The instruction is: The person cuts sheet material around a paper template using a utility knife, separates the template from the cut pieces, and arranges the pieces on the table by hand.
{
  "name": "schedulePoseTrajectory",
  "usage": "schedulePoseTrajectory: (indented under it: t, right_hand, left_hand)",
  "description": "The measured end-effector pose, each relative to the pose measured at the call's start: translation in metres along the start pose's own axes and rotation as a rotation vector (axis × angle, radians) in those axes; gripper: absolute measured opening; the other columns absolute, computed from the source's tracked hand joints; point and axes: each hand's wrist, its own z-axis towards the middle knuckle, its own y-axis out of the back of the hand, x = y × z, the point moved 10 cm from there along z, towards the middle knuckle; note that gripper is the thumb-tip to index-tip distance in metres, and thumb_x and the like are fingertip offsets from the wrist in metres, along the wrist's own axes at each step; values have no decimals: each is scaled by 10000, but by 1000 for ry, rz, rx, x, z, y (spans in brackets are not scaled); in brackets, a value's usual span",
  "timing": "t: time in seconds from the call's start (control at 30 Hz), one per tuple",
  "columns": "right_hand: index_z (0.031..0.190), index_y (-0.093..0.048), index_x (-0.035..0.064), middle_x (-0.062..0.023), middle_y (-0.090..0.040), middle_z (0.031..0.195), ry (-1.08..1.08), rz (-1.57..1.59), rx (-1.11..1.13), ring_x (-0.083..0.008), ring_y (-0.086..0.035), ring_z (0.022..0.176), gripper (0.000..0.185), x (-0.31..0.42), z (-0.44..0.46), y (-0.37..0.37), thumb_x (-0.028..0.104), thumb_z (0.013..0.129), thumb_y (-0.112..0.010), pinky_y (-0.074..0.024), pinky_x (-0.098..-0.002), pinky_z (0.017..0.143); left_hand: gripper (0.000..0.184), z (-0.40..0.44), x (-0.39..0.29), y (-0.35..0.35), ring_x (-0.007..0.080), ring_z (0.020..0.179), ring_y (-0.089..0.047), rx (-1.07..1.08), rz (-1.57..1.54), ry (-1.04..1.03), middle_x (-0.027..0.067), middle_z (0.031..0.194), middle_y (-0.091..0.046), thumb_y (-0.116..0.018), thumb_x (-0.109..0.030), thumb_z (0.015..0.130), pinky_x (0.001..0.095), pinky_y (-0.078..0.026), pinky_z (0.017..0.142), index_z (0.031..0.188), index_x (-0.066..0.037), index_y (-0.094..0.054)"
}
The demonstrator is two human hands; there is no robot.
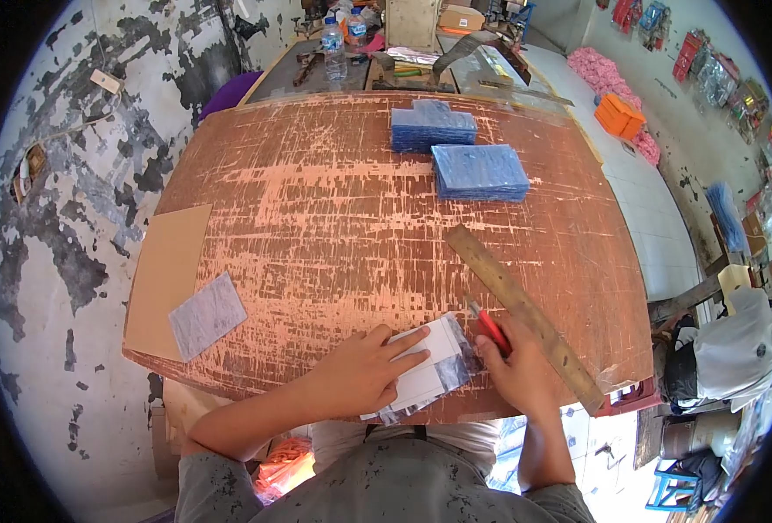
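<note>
Scored brown tabletop [316,218] viewed from above, with both bare hands at its near edge. The left hand [364,370] lies palm down over the white card [439,342], index and middle fingers extended and parted, gripping nothing; the spread contact probably steadies the card and distributes pressure. The card rests near the front edge, slightly right of centre and within easy reach, with shiny plastic film [455,373] showing around its borders. The right hand [518,370] is closed around the red-handled cutter [493,332], whose metal end points forward and left, just beyond the card's right side; this hold presumably leaves the tip free while keeping the fingers behind it. The metal ruler [512,292] slants along the right hand's outer side, apart from the card; whether hand and ruler touch cannot be determined. At left, a grey patterned sheet [207,316] overlaps a tan board [161,279], both away from the hands. Toward the far edge, a rear blue stack [434,135] and a front blue stack [482,174] stand close together, an arrangement that apparently leaves working room nearer the body
</note>
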Motion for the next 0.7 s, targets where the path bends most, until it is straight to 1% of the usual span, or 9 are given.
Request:
schedulePoseTrajectory:
  t: [0.07,0.1,0.13,0.2,0.37,0.43,0.57,0.63,0.7]
  right_hand:
    - [1321,-738,4,-262,-751,1183,298,0,-234,-442,-745,1084,307,17,-8,33,201,1086,-719,-573,-497,942]
    - [1344,-729,-24,-248,-756,1170,346,-49,-289,-353,-745,1052,302,9,-7,41,125,1082,-712,-571,-437,937]
    - [1344,-729,-24,-248,-756,1170,345,-50,-289,-353,-745,1052,302,4,-8,47,125,1082,-712,-571,-437,937]
    - [1372,-716,-22,-250,-758,1169,134,-5,-304,-365,-748,1060,311,-23,-3,60,114,1093,-693,-570,-445,946]
    - [1373,-719,6,-255,-756,1183,263,-181,-264,-454,-750,1070,297,-10,-2,78,91,1093,-674,-576,-457,933]
    - [1384,-713,39,-241,-748,1228,318,-250,-120,-489,-724,1137,313,-1,-3,69,108,1080,-687,-579,-535,947]
    - [1369,-729,61,-213,-742,1292,341,-354,-21,-467,-720,1188,314,9,-1,57,127,1062,-721,-581,-539,975]
    - [1287,-771,83,-179,-753,1213,538,-469,13,-424,-742,1076,260,19,-5,45,162,1038,-767,-582,-515,919]
    - [1272,-777,87,-163,-750,1217,589,-456,55,-413,-737,1097,250,19,-2,38,154,1031,-769,-583,-510,928]
  left_hand:
    - [754,0,1,-1,337,1168,-609,19,4,13,89,1810,-434,-755,-195,882,448,-622,949,1615,-130,-593]
    - [754,1,1,0,337,1168,-609,19,4,12,89,1810,-434,-755,-195,882,448,-622,949,1615,-130,-593]
    - [750,0,1,-1,335,1171,-606,23,1,13,89,1811,-432,-751,-192,887,445,-626,937,1617,-128,-592]
    - [746,0,1,-2,333,1174,-602,26,-1,12,89,1812,-430,-747,-190,891,441,-629,926,1618,-127,-590]
    - [738,0,1,1,324,1215,-595,-3,-20,-13,91,1818,-418,-748,-185,901,452,-608,969,1619,-123,-591]
    - [738,-1,0,3,324,1223,-597,15,-14,-4,93,1818,-418,-754,-190,900,451,-603,974,1617,-125,-592]
    - [739,-1,-2,4,321,1231,-600,24,7,-5,96,1814,-422,-769,-202,897,444,-598,964,1611,-125,-595]
    - [739,0,-1,3,321,1233,-601,23,0,-2,96,1814,-422,-766,-203,899,445,-598,969,1614,-124,-593]
    - [740,0,0,2,320,1235,-602,22,-4,0,96,1814,-422,-763,-203,901,447,-598,974,1616,-124,-591]
